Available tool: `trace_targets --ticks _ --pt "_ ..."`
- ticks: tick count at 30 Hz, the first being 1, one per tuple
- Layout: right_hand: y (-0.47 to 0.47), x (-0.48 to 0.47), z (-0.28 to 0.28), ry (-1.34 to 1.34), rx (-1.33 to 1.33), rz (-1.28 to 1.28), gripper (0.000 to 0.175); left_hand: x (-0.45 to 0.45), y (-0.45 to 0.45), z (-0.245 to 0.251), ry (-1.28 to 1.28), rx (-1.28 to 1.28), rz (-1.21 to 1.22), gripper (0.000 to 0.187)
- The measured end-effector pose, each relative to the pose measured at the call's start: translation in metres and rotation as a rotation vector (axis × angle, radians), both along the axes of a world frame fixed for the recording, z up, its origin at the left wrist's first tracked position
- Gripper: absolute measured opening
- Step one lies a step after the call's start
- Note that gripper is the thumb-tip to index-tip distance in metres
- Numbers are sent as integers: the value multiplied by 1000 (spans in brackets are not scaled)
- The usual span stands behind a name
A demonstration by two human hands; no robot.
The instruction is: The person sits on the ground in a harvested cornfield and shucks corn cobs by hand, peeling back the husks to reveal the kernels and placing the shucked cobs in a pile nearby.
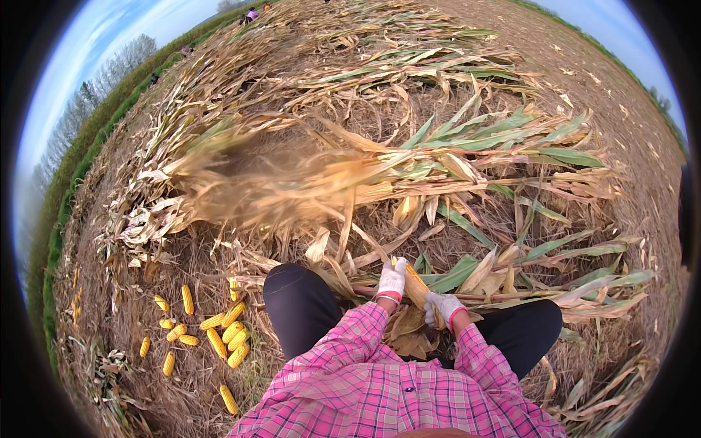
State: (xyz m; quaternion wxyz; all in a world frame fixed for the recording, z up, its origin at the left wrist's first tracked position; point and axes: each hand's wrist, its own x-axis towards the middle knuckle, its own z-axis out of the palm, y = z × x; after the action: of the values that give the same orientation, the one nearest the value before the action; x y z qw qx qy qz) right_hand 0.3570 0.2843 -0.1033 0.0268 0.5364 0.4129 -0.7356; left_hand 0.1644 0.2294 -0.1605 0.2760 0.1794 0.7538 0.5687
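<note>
Between my legs I hold a partly husked ear of corn (415, 286), its yellow kernels showing along the upper part and pale husk around the rest. My left hand (391, 280), in a white glove with a red cuff, is closed at its upper end. My right hand (442, 310), gloved the same way, grips the husk at its lower end. Dry brown husk leaves (411, 334) lie below the hands. Just beyond them, cut corn stalks (438, 189) with dry and green leaves stretch across the ground, one with an ear in its husk (408, 212).
Several bare yellow corn cobs (233, 332) lie scattered on the straw-covered soil to my left. More laid stalks (372, 71) fill the field ahead. Far off at upper left, a person (252, 15) is among the rows. Bare field soil (569, 60) runs along the right.
</note>
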Motion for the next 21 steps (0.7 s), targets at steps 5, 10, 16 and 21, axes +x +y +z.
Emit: trace_targets --ticks 5,10,16,21 --pt "5 0 1 145 8 -200 32 4 -1 13 63 17 -79 51" --pt "8 -2 -3 202 -59 -313 32 8 -1 1 120 46 -106 51" --pt "9 0 -6 174 -32 -315 32 4 8 -29 -72 178 -106 45" --pt "5 -1 -1 162 -5 -309 31 6 2 -10 -206 133 -108 40"
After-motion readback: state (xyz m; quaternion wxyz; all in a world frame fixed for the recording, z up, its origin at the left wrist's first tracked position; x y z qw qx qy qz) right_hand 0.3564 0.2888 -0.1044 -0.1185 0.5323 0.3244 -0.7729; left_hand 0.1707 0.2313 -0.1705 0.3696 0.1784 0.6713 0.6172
